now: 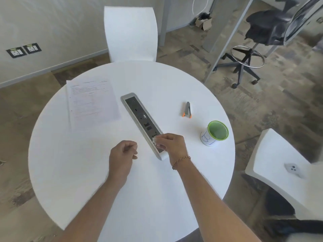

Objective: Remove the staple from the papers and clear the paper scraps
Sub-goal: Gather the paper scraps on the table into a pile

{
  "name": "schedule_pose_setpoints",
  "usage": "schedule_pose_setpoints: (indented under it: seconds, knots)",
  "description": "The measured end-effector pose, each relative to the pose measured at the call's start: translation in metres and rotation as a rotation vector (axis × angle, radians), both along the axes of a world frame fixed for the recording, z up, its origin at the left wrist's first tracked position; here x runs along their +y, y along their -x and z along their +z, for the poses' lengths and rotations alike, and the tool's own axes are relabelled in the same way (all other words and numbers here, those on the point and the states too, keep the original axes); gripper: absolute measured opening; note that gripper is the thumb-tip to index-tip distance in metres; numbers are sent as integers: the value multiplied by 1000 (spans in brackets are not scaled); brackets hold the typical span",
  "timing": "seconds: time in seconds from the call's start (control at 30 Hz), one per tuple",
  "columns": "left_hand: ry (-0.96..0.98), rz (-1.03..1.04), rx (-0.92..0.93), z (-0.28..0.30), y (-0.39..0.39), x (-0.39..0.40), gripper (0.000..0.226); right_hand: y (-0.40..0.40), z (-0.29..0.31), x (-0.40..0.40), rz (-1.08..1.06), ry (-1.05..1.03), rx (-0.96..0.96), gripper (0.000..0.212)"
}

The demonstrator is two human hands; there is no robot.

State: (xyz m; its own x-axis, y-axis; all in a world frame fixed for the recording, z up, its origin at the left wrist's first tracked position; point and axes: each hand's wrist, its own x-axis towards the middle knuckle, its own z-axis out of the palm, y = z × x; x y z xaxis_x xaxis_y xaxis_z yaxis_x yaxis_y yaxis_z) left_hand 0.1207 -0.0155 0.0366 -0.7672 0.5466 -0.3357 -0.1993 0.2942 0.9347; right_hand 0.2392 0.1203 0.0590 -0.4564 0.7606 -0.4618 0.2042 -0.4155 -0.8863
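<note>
Pinching a small white scrap (154, 140), the right hand (170, 145) hides part of the socket strip (139, 116); the left hand (122, 154) is curled, contents unclear.

One paper stack (92, 102), one stapler (187, 110), one cup (215, 135) — two hands (122, 154)

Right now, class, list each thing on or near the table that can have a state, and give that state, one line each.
Papers: flat on the table, far left, untouched.
Staple remover: lying on the table, jaws closed, unheld.
Green cup: upright, open-topped; contents cannot be told.
Paper scrap: pinched in the right hand.
Left hand: fingers curled; whether it holds anything cannot be told.
Right hand: over the socket panel, holding the scrap.
</note>
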Motion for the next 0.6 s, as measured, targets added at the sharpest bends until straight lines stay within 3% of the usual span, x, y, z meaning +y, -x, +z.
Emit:
schedule_pose_setpoints:
  seconds: [0.2,0.43,0.6]
  knots:
    - [-71,-186,-10,37,-41,77,10,-55,33,57,-237,-133,-47,6]
    - [-100,-358,18,55,-111,180,11,-114,43,114,-406,-464,-522,10]
    - [-12,-441,62,37,-136,225,17,-126,29,145,-375,-488,-640,16]
